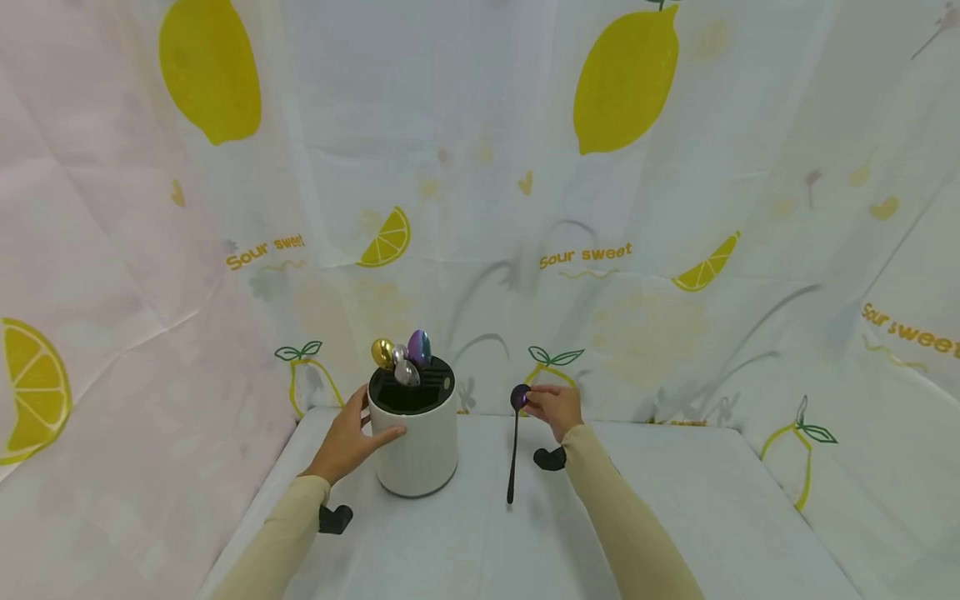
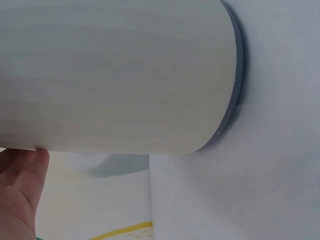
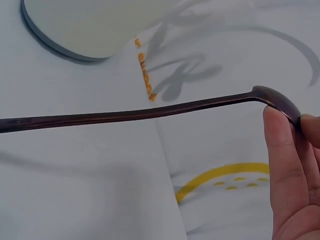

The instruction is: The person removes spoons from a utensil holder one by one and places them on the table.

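Note:
A white cylindrical utensil holder (image 1: 417, 454) with a black slotted top stands on the table at left of centre. Out of its top stick a gold spoon (image 1: 382, 353), a purple iridescent spoon (image 1: 419, 348) and silver ones (image 1: 407, 372). My left hand (image 1: 352, 442) grips the holder's left side near the top, thumb across the front and fingers behind; fingertips (image 2: 41, 156) touch its wall. To the right, my right hand (image 1: 557, 408) pinches a dark purple long-handled spoon (image 3: 150, 113) by its bowl, between thumb and fingers. Its handle points downward.
A white cloth covers the table (image 1: 465, 550). Behind it hangs a lemon-printed curtain (image 1: 480, 208), which also closes off both sides. Black straps with a dark piece (image 1: 335, 519) show at each wrist.

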Motion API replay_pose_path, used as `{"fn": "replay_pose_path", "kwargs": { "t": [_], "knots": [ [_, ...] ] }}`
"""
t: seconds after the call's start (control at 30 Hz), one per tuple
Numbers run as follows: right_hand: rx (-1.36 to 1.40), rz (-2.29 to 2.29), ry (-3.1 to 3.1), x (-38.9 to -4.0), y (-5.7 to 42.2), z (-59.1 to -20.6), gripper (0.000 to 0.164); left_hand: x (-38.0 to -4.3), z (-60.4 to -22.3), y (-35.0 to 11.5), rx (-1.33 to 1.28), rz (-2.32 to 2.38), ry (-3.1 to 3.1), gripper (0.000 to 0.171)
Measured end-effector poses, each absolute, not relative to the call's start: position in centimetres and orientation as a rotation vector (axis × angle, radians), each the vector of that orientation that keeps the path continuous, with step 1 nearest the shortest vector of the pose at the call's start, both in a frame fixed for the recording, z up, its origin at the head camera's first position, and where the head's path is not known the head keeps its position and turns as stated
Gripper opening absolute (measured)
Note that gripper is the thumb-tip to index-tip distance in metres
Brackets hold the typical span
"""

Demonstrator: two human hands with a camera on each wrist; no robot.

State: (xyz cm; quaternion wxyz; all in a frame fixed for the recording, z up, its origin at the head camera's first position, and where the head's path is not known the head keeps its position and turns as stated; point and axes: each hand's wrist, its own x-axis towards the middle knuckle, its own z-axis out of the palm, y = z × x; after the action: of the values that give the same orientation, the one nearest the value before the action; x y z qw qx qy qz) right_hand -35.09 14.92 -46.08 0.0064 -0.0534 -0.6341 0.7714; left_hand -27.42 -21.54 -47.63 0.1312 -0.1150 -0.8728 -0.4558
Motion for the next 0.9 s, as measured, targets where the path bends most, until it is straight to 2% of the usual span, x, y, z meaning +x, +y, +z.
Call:
{"fn": "replay_pose_path", "kwargs": {
  "t": [0.6,0.9],
  "knots": [
    [-0.205,2.485,-1.934,-34.2,15.0,-50.5,0.029,-27.2,-47.7,-21.3,-0.308,-1.353,-2.512,0.106],
    [-0.264,2.502,-1.887,-33.9,15.0,-53.2,0.019,-27.0,-47.7,-21.3,-0.296,-1.360,-2.509,0.106]
  ]
}}
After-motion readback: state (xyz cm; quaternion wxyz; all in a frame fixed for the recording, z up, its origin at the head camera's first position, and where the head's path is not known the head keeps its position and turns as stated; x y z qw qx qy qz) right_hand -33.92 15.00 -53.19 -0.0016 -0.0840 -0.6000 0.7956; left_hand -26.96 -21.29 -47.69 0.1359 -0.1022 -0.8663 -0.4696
